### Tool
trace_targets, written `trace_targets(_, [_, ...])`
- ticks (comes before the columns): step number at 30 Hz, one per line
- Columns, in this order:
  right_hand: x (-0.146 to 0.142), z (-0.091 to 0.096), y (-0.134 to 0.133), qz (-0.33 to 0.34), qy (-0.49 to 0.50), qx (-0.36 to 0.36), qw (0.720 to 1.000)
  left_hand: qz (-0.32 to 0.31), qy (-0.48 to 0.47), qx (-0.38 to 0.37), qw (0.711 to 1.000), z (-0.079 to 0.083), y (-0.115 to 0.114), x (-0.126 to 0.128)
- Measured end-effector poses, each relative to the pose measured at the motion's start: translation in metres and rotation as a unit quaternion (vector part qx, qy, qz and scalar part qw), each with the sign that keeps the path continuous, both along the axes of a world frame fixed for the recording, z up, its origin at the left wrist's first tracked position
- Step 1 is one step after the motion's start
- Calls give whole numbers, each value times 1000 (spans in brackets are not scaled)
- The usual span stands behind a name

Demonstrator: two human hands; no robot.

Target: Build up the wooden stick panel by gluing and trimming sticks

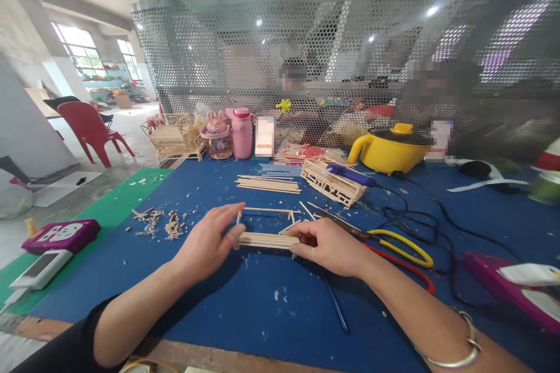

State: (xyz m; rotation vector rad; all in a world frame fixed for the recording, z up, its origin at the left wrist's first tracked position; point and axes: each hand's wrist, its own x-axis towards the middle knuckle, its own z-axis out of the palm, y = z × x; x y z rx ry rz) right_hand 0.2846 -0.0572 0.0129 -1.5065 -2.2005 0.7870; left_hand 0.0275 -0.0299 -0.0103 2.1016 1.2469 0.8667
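Observation:
A small frame of pale wooden sticks (266,240) sits at the middle of the blue table, with a band of sticks side by side along its near edge. My left hand (212,240) holds its left end, thumb at the near corner and fingers reaching along the side. At the right end, my right hand (335,246) grips the frame between thumb and fingers, partly hiding that corner. Scissors with yellow and red handles (405,247) lie just beyond my right hand. A dark blue pen-like rod (336,303) rests below it.
Loose sticks (268,184) lie behind the frame, beside a built stick model (332,180) with a blue-handled tool on it. Short stick offcuts (164,223) are at left. A yellow pot (389,150), pink bottle (241,134) and phone (264,135) line the back. Black cables run right.

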Motion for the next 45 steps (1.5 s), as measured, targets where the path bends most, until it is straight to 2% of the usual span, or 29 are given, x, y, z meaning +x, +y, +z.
trace_targets(2, [0, 0, -1, 1, 3, 2, 1000, -69, 127, 116, 983, -4, -7, 7])
trace_targets(4, [-1, -1, -2, -3, 10, 5, 1000, -109, 267, 225, 931, -12, -12, 15])
trace_targets(5, [-2, -2, -2, -6, 15, 6, 1000, -115, 312, 258, 907, -16, -13, 18])
trace_targets(7, [-1, -3, -1, -11, 28, 6, 1000, -113, 337, 274, 894, -22, -14, 23])
trace_targets(11, [11, 5, 4, -43, 69, 7, 997, -101, 317, 263, 906, -24, -17, 23])
trace_targets(13, [23, 11, 8, -88, 93, 28, 991, -101, 287, 260, 916, -19, -19, 19])
trace_targets(15, [33, 15, 12, -141, 106, 65, 982, -74, 237, 247, 937, -11, -13, 14])
trace_targets(17, [40, 15, 15, -182, 104, 100, 973, -12, 190, 216, 958, -2, 7, 9])
trace_targets(20, [42, 9, 18, -199, 79, 133, 968, 42, 188, 193, 962, 5, 56, 3])
trace_targets(24, [39, 2, 21, -184, 49, 138, 972, 34, 227, 152, 961, -1, 116, 5])
trace_targets(27, [38, -1, 22, -167, 34, 128, 977, 30, 246, 132, 960, -11, 133, 9])
trace_targets(33, [36, -5, 24, -147, 14, 133, 980, 45, 260, 115, 958, -20, 137, 13])
trace_targets(39, [36, -7, 25, -144, -12, 207, 968, 46, 243, 128, 960, -18, 144, 21])
trace_targets(42, [31, -3, 20, -159, -17, 287, 944, 63, 217, 163, 961, -4, 129, 20])
trace_targets(45, [19, 6, 10, -161, -47, 405, 899, 62, 178, 210, 959, 15, 93, 16])
